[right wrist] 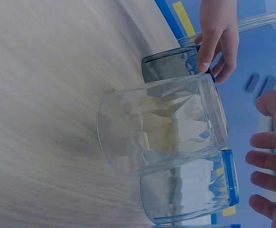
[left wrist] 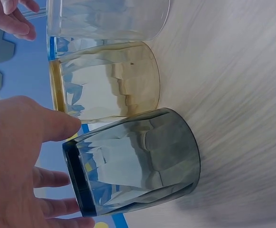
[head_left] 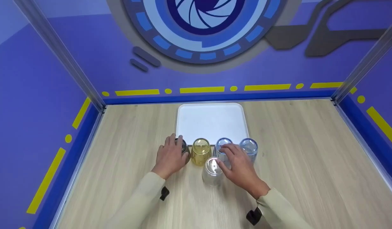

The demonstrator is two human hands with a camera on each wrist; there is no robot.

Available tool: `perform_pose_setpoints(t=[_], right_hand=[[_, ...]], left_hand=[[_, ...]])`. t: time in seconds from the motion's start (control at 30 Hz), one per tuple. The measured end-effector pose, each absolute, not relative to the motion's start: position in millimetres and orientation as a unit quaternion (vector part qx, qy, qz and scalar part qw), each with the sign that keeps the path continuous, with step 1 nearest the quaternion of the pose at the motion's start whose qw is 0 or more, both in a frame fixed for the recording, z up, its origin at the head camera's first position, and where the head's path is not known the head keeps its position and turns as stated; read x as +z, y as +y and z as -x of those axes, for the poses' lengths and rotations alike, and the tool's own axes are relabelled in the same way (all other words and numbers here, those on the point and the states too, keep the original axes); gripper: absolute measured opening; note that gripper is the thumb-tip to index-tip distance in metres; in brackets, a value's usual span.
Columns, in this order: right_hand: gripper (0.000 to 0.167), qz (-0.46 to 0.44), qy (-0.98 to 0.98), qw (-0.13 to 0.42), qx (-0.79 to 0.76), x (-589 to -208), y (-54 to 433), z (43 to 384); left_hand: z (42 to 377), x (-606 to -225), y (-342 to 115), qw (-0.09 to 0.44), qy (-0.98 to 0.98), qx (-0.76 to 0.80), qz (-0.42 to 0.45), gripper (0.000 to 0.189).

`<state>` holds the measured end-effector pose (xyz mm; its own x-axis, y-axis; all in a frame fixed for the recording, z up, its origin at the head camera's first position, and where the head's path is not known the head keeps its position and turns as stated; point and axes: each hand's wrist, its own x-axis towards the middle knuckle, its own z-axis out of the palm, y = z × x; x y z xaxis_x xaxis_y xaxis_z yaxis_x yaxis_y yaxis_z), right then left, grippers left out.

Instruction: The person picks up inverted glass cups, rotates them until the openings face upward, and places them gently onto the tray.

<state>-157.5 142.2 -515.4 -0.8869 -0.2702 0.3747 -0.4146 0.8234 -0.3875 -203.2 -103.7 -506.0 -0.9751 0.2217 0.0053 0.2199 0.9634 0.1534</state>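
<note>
Several upside-down glasses stand close together. My left hand [head_left: 171, 157] is at the dark grey glass [left wrist: 138, 164], its thumb and fingers around the upturned base. Right of it stands a yellow glass [head_left: 201, 152]. A clear glass [head_left: 212, 171] stands nearer to me, in front of the row. My right hand [head_left: 240, 165] is over the glasses at the right, fingers spread and apart from them in the right wrist view. Under its fingers is a light blue glass [right wrist: 190, 190], partly hidden in the head view. A second blue glass [head_left: 249, 149] stands at the row's right end.
A white tray [head_left: 211, 121] lies flat behind the row, its near edge close to the glasses. Purple-blue panels [head_left: 196, 79] enclose the wooden table [head_left: 297, 165] at the back and both sides.
</note>
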Motion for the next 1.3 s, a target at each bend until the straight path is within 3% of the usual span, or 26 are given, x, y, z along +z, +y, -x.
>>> perform_pose_setpoints(t=[1.3], right_hand=[[0.032, -0.187, -0.937, 0.164, 0.246, -518.5, 143.5, 156.4]], left_hand=[[207.6, -511.8, -103.1, -0.013, 0.987, 0.104, -0.118, 0.058]])
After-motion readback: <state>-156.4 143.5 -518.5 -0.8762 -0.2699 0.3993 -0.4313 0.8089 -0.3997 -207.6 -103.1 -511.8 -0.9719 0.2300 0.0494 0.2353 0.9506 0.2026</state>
